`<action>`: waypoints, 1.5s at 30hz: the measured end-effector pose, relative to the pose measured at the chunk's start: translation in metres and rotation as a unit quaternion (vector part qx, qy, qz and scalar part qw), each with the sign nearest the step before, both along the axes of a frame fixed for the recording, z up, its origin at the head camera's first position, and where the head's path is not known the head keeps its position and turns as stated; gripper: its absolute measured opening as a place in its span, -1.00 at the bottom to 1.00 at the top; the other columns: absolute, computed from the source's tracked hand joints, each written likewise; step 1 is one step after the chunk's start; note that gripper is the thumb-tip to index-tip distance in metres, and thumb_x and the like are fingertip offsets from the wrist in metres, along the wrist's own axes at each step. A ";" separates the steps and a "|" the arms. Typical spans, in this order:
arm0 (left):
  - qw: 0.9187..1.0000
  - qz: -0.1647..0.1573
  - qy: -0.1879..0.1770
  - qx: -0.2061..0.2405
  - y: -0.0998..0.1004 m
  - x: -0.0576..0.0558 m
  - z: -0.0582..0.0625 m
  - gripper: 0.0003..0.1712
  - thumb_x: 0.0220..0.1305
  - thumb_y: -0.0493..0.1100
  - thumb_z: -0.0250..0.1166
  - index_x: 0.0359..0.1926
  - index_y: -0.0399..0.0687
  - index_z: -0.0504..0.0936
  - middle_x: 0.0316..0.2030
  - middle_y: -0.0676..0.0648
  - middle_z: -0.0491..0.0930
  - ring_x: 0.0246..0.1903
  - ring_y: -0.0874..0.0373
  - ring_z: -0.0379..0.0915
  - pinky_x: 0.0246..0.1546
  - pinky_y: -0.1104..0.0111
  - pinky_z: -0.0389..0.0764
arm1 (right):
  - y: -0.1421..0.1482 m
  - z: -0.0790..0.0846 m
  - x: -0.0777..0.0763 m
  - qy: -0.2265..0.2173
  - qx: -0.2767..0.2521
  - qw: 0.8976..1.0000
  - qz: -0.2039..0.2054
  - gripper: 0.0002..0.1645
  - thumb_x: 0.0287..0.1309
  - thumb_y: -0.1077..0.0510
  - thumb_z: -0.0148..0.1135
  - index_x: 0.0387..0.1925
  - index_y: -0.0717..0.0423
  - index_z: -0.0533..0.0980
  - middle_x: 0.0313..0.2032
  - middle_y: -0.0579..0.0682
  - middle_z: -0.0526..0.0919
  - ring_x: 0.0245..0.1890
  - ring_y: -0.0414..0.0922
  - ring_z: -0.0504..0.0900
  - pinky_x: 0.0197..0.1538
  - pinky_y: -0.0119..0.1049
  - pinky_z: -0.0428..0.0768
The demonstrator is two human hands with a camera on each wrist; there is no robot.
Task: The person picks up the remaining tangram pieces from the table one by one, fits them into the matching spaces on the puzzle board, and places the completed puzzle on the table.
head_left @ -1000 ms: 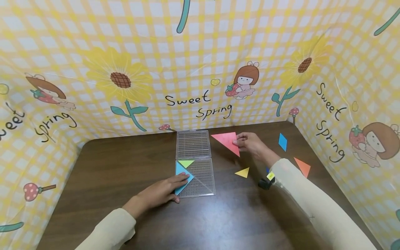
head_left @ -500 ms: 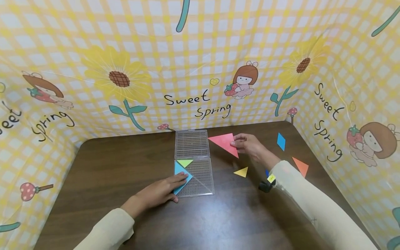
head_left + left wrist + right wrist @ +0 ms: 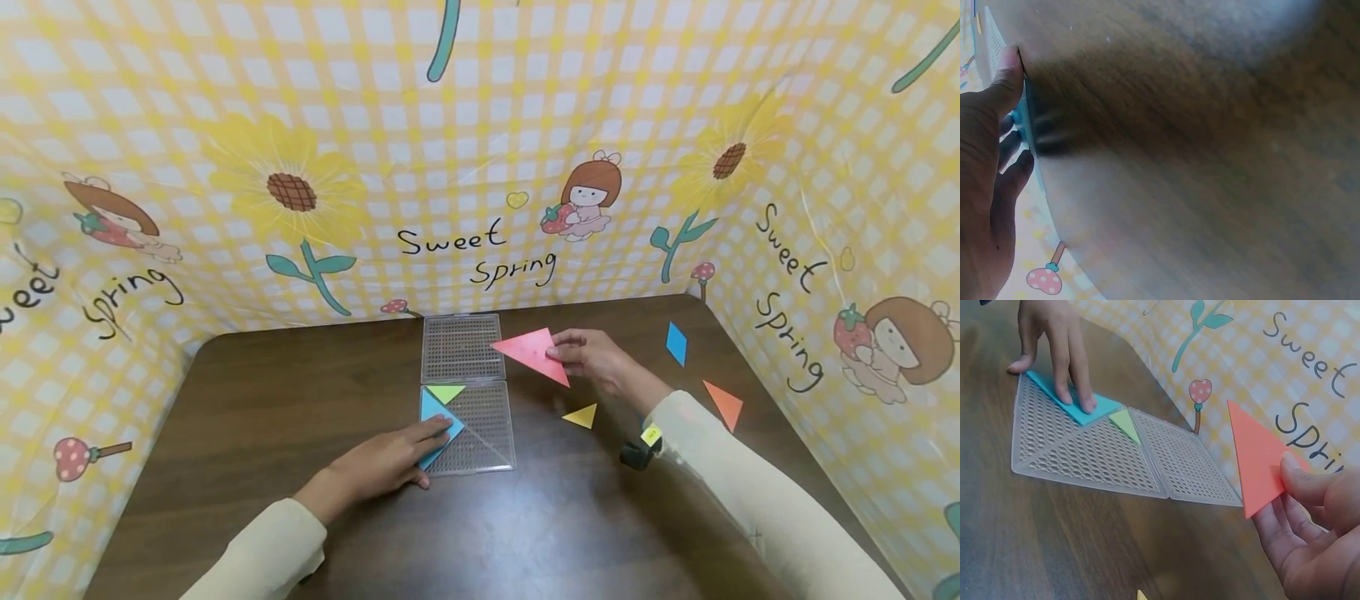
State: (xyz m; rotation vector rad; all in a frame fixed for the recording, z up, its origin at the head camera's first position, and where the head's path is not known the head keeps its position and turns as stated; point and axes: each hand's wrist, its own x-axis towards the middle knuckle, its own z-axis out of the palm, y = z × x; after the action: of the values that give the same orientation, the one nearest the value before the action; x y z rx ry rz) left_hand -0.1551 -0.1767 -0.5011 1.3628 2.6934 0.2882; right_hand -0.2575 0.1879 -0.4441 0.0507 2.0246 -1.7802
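Observation:
In the head view my left hand rests with extended fingers on a light blue triangle, which lies along the left side of the near half of an open clear case. A small green triangle lies in the same half, at its far edge beside the blue one. My right hand pinches a large pink-red triangle by its right side. In the right wrist view, the thumb presses on the face of this triangle, with fingers behind, and it is held up off the table.
On the brown table, to the right, lie a yellow triangle, a blue parallelogram and an orange triangle. The far half of the case reaches toward the patterned cloth wall at the back.
My right hand has brought the pink-red triangle left and slightly nearer, so its tip now overlaps the far case half's right edge in the head view. The left hand stays put.

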 end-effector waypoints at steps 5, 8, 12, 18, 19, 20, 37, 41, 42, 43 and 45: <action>1.000 -0.010 0.027 0.002 0.000 -0.003 0.000 -0.20 0.21 0.16 0.26 0.36 -0.19 0.34 0.44 -0.14 0.16 0.38 -0.01 0.20 0.14 0.25 0.52 | -0.005 -0.001 0.002 -0.005 0.001 1.000 0.004 -0.53 0.17 0.20 0.31 0.09 0.29 0.46 -0.20 -0.01 0.63 -0.28 -0.14 0.63 -0.12 -0.27 0.64; 1.000 -0.016 0.024 0.010 -0.001 -0.002 0.000 -0.20 0.21 0.15 0.27 0.34 -0.21 0.35 0.43 -0.17 0.19 0.37 -0.03 0.21 0.14 0.22 0.52 | -0.008 -0.003 0.002 -0.007 0.003 1.000 0.008 -0.54 0.15 0.18 0.33 0.07 0.27 0.48 -0.19 0.02 0.64 -0.29 -0.11 0.62 -0.13 -0.27 0.65; 1.000 -0.020 0.013 0.011 -0.001 -0.002 0.000 -0.20 0.22 0.14 0.26 0.34 -0.23 0.35 0.42 -0.18 0.20 0.38 -0.03 0.20 0.16 0.20 0.50 | -0.012 -0.005 0.004 -0.007 0.009 1.000 0.021 -0.53 0.13 0.16 0.35 0.06 0.25 0.50 -0.16 0.05 0.64 -0.29 -0.08 0.62 -0.13 -0.26 0.66; 0.999 -0.023 0.019 0.012 -0.002 -0.004 -0.001 -0.20 0.23 0.14 0.26 0.35 -0.22 0.34 0.43 -0.17 0.19 0.38 -0.02 0.20 0.16 0.20 0.49 | -0.019 -0.004 0.007 -0.002 0.009 0.999 0.042 -0.54 0.14 0.19 0.34 0.06 0.27 0.50 -0.15 0.09 0.64 -0.27 -0.07 0.62 -0.11 -0.23 0.66; 0.999 -0.023 0.020 0.014 -0.002 -0.004 -0.001 -0.20 0.23 0.14 0.27 0.35 -0.23 0.34 0.43 -0.17 0.19 0.38 -0.03 0.20 0.16 0.19 0.50 | -0.020 -0.004 0.008 -0.003 0.009 0.999 0.046 -0.55 0.14 0.19 0.34 0.06 0.27 0.50 -0.15 0.09 0.63 -0.27 -0.07 0.62 -0.10 -0.23 0.66; 0.999 -0.022 0.020 0.013 -0.002 -0.004 -0.001 -0.20 0.23 0.14 0.27 0.35 -0.23 0.34 0.43 -0.17 0.18 0.38 -0.03 0.20 0.15 0.19 0.50 | -0.021 -0.005 0.008 -0.003 0.010 0.999 0.049 -0.56 0.14 0.19 0.34 0.05 0.26 0.50 -0.15 0.09 0.63 -0.27 -0.06 0.62 -0.10 -0.22 0.66; 1.000 -0.012 -0.005 0.024 -0.003 -0.006 -0.004 -0.18 0.22 0.16 0.27 0.37 -0.17 0.31 0.46 -0.11 0.13 0.41 0.03 0.14 0.19 0.19 0.48 | -0.045 -0.019 0.021 -0.008 0.027 0.995 0.091 -0.64 0.11 0.20 0.37 -0.07 0.27 0.55 -0.24 0.07 0.66 -0.32 -0.12 0.63 -0.20 -0.22 0.68; 1.000 -0.011 -0.009 0.024 -0.004 -0.006 -0.004 -0.17 0.22 0.17 0.27 0.38 -0.17 0.31 0.46 -0.11 0.13 0.40 0.02 0.15 0.19 0.19 0.47 | -0.047 -0.022 0.023 -0.010 0.034 0.994 0.100 -0.64 0.09 0.19 0.39 -0.08 0.27 0.56 -0.26 0.06 0.65 -0.34 -0.12 0.62 -0.24 -0.24 0.67; 1.000 -0.010 -0.010 0.024 -0.004 -0.006 -0.004 -0.17 0.21 0.17 0.27 0.38 -0.17 0.31 0.46 -0.11 0.13 0.40 0.02 0.15 0.19 0.19 0.47 | -0.048 -0.023 0.023 -0.010 0.034 0.994 0.103 -0.63 0.08 0.19 0.39 -0.08 0.27 0.56 -0.27 0.06 0.65 -0.35 -0.13 0.62 -0.25 -0.25 0.67; 1.000 -0.008 -0.012 0.024 -0.004 -0.006 -0.005 -0.17 0.21 0.16 0.27 0.38 -0.18 0.31 0.46 -0.11 0.13 0.40 0.02 0.15 0.19 0.19 0.47 | -0.049 -0.024 0.024 -0.009 0.032 0.994 0.105 -0.63 0.08 0.19 0.39 -0.08 0.28 0.56 -0.28 0.06 0.65 -0.35 -0.13 0.62 -0.26 -0.25 0.67; 1.000 -0.006 -0.016 0.024 -0.004 -0.005 -0.004 -0.17 0.21 0.16 0.27 0.38 -0.17 0.30 0.46 -0.11 0.13 0.40 0.02 0.15 0.19 0.19 0.47 | -0.050 -0.024 0.025 -0.010 0.028 0.994 0.108 -0.63 0.08 0.19 0.39 -0.08 0.28 0.56 -0.27 0.07 0.65 -0.36 -0.12 0.62 -0.26 -0.24 0.67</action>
State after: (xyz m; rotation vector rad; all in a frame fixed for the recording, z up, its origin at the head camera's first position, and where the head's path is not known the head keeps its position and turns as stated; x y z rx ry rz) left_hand -0.1606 -0.1811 -0.5052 1.3750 2.6679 0.3738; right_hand -0.2325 0.1374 -0.4684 -0.1282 1.9842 -1.5830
